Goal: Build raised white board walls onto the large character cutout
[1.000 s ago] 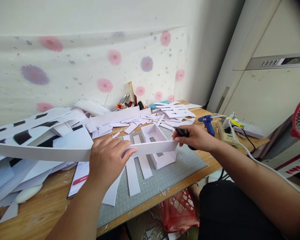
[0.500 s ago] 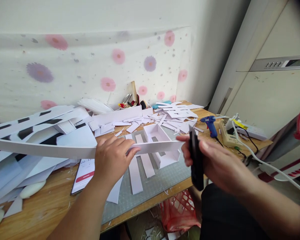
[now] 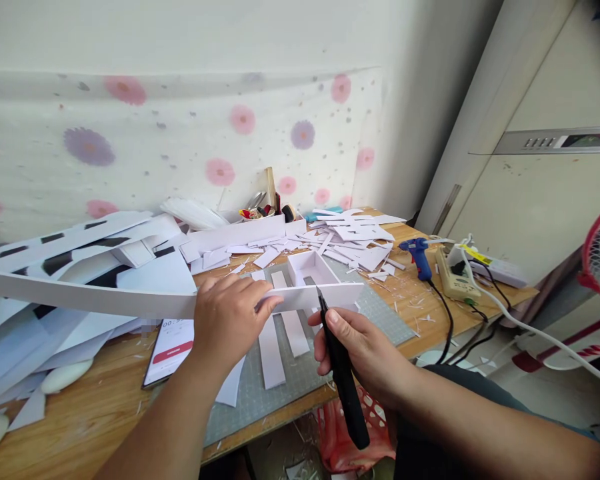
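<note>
A long white strip (image 3: 145, 303) stands on its edge above the table (image 3: 87, 417), running from the far left of the scene to just beyond the right hand (image 3: 365, 343), and its right part crosses over the gray cutting mat (image 3: 397, 327). The left hand (image 3: 233, 313) grips it near the middle, with the four fingers close together over the top edge and the thumb pressed along the near face. The right hand pinches a black knife (image 3: 343, 380) between thumb and forefinger, its other fingers curled behind; the handle slants down toward the near side. The blade points up at the strip's top edge, but whether it touches cannot be told. Just behind the strip sits an open white box (image 3: 300, 270), partly hidden by it. Two straight white pieces (image 3: 271, 353) lie on the mat on the near side, with a curved white piece (image 3: 230, 387) to their left. Left of these, a phone (image 3: 170, 350) lies partly behind the left hand and wrist. A heap of white sheets (image 3: 163, 277) fills the left of the table. White scraps (image 3: 363, 250) spread across the far side, beside a tray of tools (image 3: 237, 233). To the right are a blue glue gun (image 3: 417, 257) and a power strip (image 3: 455, 277).
</note>
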